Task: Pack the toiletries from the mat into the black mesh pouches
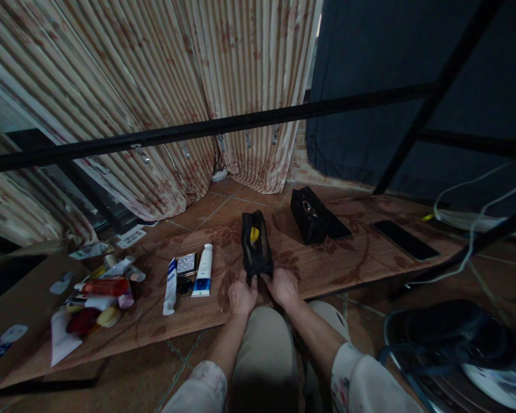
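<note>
A small black pouch [258, 252] with mesh-like panels lies in front of my knees on the reddish-brown patterned cloth. Something yellow [254, 234] shows inside its opening. My left hand [242, 293] pinches the near left corner of the pouch, and my right hand [282, 286] grips the near right corner; both hands' fingertips are partly hidden. Beyond and to the right stands a second black pouch [305, 217], open at the top, with shiny items inside. Left of my hands lie a white-and-blue tube [203, 272], a slimmer tube [171, 287] and a glittery compact [187, 264].
Cosmetics in a heap, among them an orange bottle [107, 285], lie beside a cardboard box [21, 310] at the left. A dark phone [406, 240] rests on the right. A black metal bar [241, 121] crosses ahead, and a white cable [470, 241] hangs at the right.
</note>
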Demonstrator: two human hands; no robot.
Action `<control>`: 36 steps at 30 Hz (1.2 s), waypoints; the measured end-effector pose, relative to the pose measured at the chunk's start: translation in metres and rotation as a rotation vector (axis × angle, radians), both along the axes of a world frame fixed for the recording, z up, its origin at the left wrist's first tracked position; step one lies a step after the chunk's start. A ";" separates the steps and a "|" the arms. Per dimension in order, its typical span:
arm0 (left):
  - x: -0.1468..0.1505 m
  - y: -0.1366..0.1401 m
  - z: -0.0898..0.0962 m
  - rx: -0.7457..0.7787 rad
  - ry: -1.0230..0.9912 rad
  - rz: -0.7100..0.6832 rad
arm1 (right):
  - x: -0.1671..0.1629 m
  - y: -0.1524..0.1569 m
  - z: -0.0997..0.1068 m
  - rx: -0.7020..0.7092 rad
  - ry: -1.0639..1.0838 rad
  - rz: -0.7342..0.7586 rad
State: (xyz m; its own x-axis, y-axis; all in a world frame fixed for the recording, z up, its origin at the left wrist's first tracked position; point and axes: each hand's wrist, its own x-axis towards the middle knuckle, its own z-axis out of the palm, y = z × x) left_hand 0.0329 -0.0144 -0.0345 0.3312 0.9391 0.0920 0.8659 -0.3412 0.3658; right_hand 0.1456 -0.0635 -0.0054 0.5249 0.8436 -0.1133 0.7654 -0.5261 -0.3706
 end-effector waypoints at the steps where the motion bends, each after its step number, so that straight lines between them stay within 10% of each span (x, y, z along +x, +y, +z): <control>1: 0.000 0.000 0.000 -0.011 0.020 0.001 | 0.000 0.000 0.000 -0.004 0.004 0.002; 36: -0.001 0.003 -0.005 -0.066 -0.054 0.029 | 0.004 0.000 -0.001 -0.060 0.047 -0.008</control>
